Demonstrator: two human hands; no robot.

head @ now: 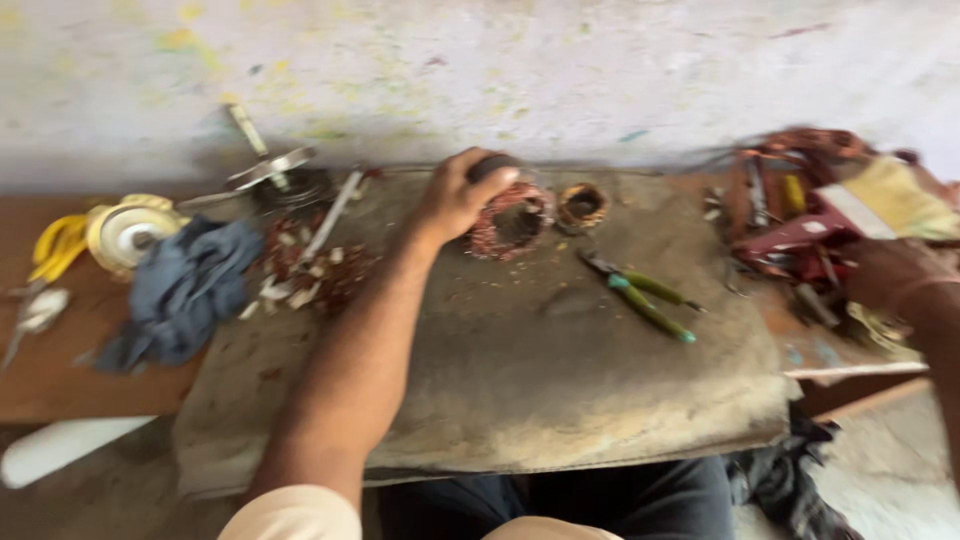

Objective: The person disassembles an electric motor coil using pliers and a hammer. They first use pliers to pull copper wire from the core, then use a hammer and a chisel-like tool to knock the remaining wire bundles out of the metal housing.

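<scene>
My left hand (455,200) reaches forward over a grey worn mat (520,370), fingers closed on a dark round object (494,164). That object sits at the top edge of a copper-wound ring coil (512,225), which rests on the mat. A smaller copper ring (582,205) lies just right of the coil. My right hand (888,275) is at the far right, blurred, against a pile of tools and wire (790,235). Whether it holds anything is unclear.
Green-handled pliers (648,297) lie on the mat right of centre. A blue-grey cloth (185,290), a yellow-white round part (125,232), metal parts (272,172) and scraps (300,278) crowd the left. A yellowish cloth (897,197) tops the right pile. A wall stands close behind.
</scene>
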